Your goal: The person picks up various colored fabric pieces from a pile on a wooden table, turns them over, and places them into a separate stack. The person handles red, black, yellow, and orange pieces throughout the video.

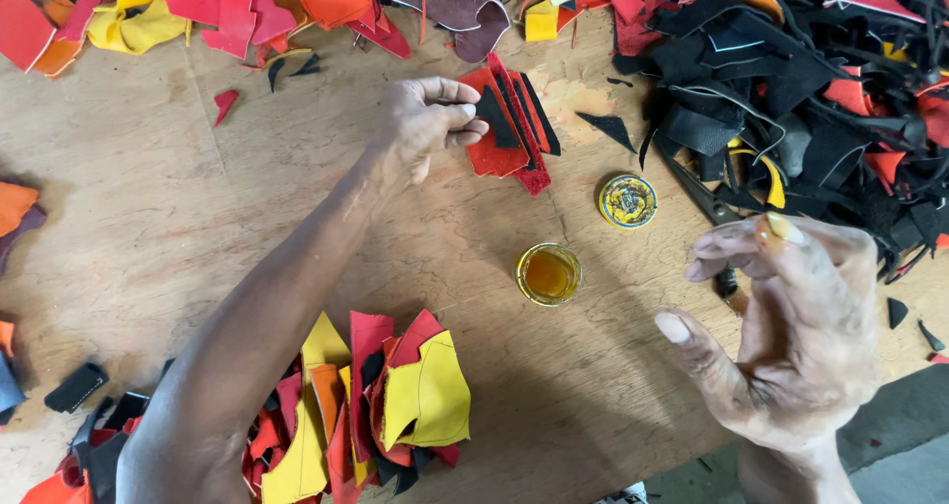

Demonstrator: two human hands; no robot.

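My left hand (pixel 425 124) reaches across the wooden table (pixel 178 217) and pinches a thin black leather strip (pixel 497 117) that lies on a small stack of red and black leather pieces (pixel 514 148). My right hand (pixel 791 326) hovers at the lower right with fingers spread and glue on the fingertips, holding nothing. Between the hands stands a small open tin of amber glue (pixel 548 274), with its yellow lid (pixel 628 201) lying beside it.
A pile of yellow, red and orange cut leather shapes (pixel 395 405) lies near my left forearm. A big heap of black scraps (pixel 791 79) fills the upper right. Red, orange and yellow scraps (pixel 227 10) line the far edge. Dark scissors (pixel 707 203) lie by the black heap.
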